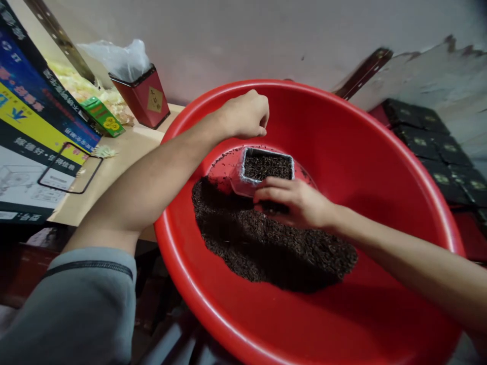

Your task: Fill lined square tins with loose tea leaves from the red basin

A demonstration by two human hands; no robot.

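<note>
A large red plastic tub point(384, 152) holds a spread heap of dark loose tea leaves point(243, 253). On its floor, at the heap's far edge, stands a small box lined with clear plastic film point(240, 186), with tea leaves inside it. My right hand point(291, 203) is at the box's near right corner, fingers curled around a clump of dark leaves. Over the far left part of the tub, behind the box, my left hand point(247, 114) is closed with its back toward me. What it holds, if anything, is hidden.
To the left, a wooden surface point(131, 142) carries a red tin with a plastic bag point(142, 96), a small green box point(102, 116) and a large printed carton point(34, 116). Stacked dark boxes point(429, 137) stand at the right. A wall rises behind the tub.
</note>
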